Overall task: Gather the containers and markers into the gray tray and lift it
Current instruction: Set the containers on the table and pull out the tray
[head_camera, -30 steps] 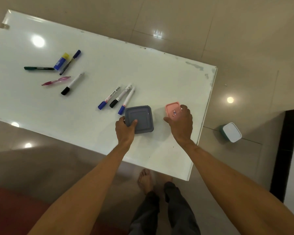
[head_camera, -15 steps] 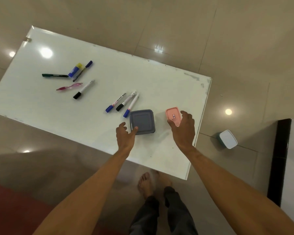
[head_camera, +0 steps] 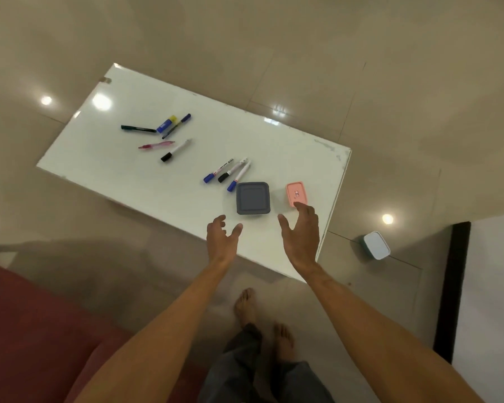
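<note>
Gray square container point(head_camera: 253, 198), lid on, is sitting near the front right of the white desk point(head_camera: 122, 170), and the small pink container point(head_camera: 296, 194) is just beside it on the right. Only 1 view to go on, the head camera, so here goes.

Left hand point(head_camera: 222, 237) hovers just short of the gray container's near corner, fingers spread, touching nothing. Right hand point(head_camera: 301, 232) is open too, with its fingertips point(head_camera: 298, 205) at or over the near edge of the pink container; can't tell if they actually touch. So each grip is apart and empty.

3 markers point(head_camera: 228, 172) lie side by side just left of the gray container, the nearest cap almost touching it. Well apart, further back on the left, there's a loose cluster point(head_camera: 160, 136): a dark pen, a blue and yellow stick, a blue-capped pen, a pink pen and a black-capped marker. A white-lidded teal container point(head_camera: 375, 245) sits on the floor to the right, off the desk.

Step-wise I'd say gathering has barely begun, nothing is inside anything yet. Next move probably calls for closing on 1 container, or fetching the one on the floor.

Compared with 1 second ago: both hands were on their containers then, left on the gray corner, right wrapped over the pink. Now they've pulled back toward the body and opened, and the camera sits higher with the desk looking farther away. Neither container seems to have moved.
</note>
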### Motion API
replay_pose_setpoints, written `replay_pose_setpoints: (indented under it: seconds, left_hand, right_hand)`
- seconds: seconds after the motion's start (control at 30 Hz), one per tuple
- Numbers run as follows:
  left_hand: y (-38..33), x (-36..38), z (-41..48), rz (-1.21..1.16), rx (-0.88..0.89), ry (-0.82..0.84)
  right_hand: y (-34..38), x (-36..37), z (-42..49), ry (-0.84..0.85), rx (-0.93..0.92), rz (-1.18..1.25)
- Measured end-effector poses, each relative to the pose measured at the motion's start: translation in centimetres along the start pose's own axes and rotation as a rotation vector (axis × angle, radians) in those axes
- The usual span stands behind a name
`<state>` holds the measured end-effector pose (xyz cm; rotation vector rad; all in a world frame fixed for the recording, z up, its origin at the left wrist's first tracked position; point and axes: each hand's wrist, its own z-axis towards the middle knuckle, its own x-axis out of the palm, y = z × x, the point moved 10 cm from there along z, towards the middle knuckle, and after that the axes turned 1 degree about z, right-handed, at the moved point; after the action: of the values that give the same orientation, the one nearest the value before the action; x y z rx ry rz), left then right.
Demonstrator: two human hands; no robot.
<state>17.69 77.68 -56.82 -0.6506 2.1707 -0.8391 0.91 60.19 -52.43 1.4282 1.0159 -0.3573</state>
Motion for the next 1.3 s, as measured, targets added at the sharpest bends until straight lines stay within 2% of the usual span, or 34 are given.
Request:
replay_pose_setpoints:
  seconds: [0.33, 0.57, 0.8, 1.0, 1.3]
  left_hand:
    - [5.4, -1.0, -8.4, -0.053, 0.071, -0.108]
    - [11.0, 0.3, -10.5, -0.063, 0.027, -0.126]
    - [17.4, 3.3, -8.2, -0.055, -0.014, -0.098]
    - [24.1, 5.9, -4.1, -0.030, -0.024, -0.113]
    - [32.4, 10.5, 3.9, 0.005, 0.002, -0.128]
  right_hand:
    - [-3.4, 0.2, -8.0, 0.160, -0.176, 0.060]
    - [-6.8, 1.7, -11.7, 0.213, -0.158, 0.081]
    - [-12.8, 7.3, -14.5, 0.274, -0.125, 0.118]
    - [-19.8, 15.5, -15.6, 0.340, -0.071, 0.140]
    - [-29.8, 24.9, -10.7, 0.298, 0.095, 0.208]
